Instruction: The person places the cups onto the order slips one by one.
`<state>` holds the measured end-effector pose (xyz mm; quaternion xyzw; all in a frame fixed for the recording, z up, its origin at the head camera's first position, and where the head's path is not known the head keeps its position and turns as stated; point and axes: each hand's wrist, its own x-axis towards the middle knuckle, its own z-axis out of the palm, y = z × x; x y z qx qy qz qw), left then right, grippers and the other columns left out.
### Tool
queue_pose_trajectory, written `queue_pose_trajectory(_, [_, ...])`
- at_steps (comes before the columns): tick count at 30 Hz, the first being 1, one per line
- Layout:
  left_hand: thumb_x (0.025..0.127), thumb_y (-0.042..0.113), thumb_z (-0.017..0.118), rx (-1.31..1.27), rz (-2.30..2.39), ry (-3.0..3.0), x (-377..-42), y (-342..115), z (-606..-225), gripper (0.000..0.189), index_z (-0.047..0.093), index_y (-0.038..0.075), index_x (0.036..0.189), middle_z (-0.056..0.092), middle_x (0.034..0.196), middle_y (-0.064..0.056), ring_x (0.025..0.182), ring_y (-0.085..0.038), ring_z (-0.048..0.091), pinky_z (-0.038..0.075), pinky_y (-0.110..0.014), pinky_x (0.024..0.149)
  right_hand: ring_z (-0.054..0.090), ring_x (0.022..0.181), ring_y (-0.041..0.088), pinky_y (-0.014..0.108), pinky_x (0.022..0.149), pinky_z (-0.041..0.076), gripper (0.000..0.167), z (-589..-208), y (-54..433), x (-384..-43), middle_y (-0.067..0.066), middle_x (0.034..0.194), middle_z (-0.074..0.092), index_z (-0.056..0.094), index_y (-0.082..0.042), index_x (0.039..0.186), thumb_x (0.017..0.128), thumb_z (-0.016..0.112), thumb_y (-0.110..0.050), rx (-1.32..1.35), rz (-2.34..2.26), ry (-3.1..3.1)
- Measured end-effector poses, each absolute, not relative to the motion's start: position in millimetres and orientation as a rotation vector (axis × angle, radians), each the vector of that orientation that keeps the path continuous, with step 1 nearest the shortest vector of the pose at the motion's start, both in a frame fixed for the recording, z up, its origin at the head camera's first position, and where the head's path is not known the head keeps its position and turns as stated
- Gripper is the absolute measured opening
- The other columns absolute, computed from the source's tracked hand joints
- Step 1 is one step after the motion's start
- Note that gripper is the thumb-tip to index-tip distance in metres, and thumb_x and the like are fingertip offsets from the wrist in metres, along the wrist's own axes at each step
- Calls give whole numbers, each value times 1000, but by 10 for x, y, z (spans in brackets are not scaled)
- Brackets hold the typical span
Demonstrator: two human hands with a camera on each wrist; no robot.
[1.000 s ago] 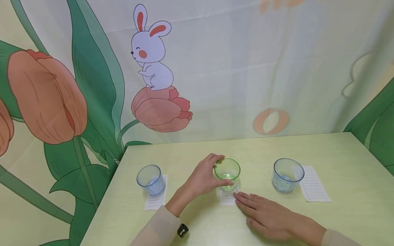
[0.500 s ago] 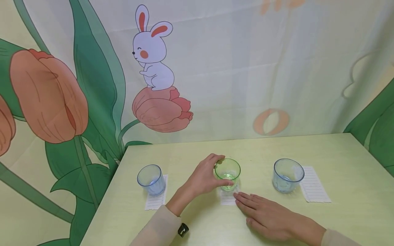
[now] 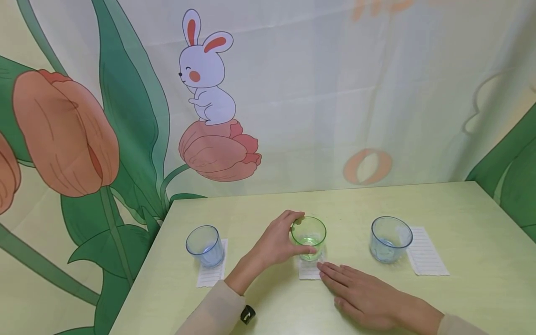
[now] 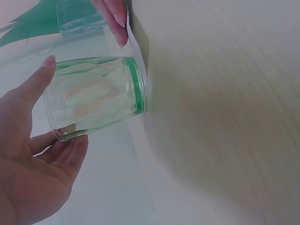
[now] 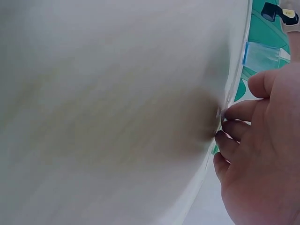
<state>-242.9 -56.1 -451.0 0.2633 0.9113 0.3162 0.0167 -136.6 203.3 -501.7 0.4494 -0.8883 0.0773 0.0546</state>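
Note:
My left hand (image 3: 277, 241) grips a clear green glass (image 3: 309, 237) near its rim, thumb on the near side and fingers on the far side. The glass is upright, its base at a small lined paper slip (image 3: 310, 272). In the left wrist view, the green glass (image 4: 96, 96) looks clear through its wall, and its thick green base meets the white paper. My right hand (image 3: 364, 298) lies palm down in front, its fingertips touching the right edge of that slip. Seen from the right wrist, this hand (image 5: 262, 136) has its fingertips against the tabletop.
A blue glass (image 3: 205, 246) stands at the left, over a lined paper slip (image 3: 211, 277). Another blue glass (image 3: 390, 239) stands at the right, beside a further paper slip (image 3: 429, 251). Behind the pale table (image 3: 259, 204) hangs a printed curtain (image 3: 301, 102).

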Motion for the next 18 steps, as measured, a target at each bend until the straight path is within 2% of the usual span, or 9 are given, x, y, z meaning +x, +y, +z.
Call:
queue_pose_trajectory(6, [79, 50, 93, 813, 986, 2824, -2437, -563, -4512, 93, 52, 12, 154, 59, 139, -1, 114, -17, 61, 54, -31, 97, 42, 151, 29, 50, 115, 45, 52, -4990, 2035, -1333, 12, 169, 37, 47, -2, 158, 114, 46, -30, 1357, 266, -2671])
queue_pose_trajectory(9, [79, 54, 92, 810, 985, 2799, -2438, -571, -4503, 101, 45, 13, 160, 56, 146, -2, 124, -21, 60, 54, -36, 103, 45, 149, 29, 50, 114, 47, 52, -4933, 2025, -1310, 12, 167, 40, 50, -2, 157, 114, 47, -33, 1364, 263, -2649])
queue_pose_trajectory(12, [81, 63, 86, 818, 965, 2768, -2422, -618, -4450, 108, 36, 19, 166, 49, 154, -3, 137, -24, 54, 49, -43, 112, 46, 149, 28, 49, 113, 47, 57, -4842, 2006, -1283, 8, 167, 41, 50, -4, 157, 113, 49, -40, 1367, 302, -2654])
queue_pose_trajectory(15, [84, 71, 79, 853, 927, 2754, -2382, -694, -4330, 108, 29, 27, 168, 41, 163, -1, 148, -24, 45, 43, -48, 118, 46, 149, 25, 48, 112, 49, 63, -4694, 1991, -1240, 3, 168, 40, 49, -8, 159, 111, 52, -48, 1364, 362, -2645])
queue_pose_trajectory(18, [87, 74, 73, 919, 852, 2797, -2324, -768, -4157, 103, 30, 28, 168, 33, 169, 2, 153, -23, 37, 40, -51, 120, 48, 147, 22, 45, 110, 50, 68, -4507, 1994, -1201, 0, 167, 42, 47, -13, 161, 106, 61, -51, 1355, 405, -2564])
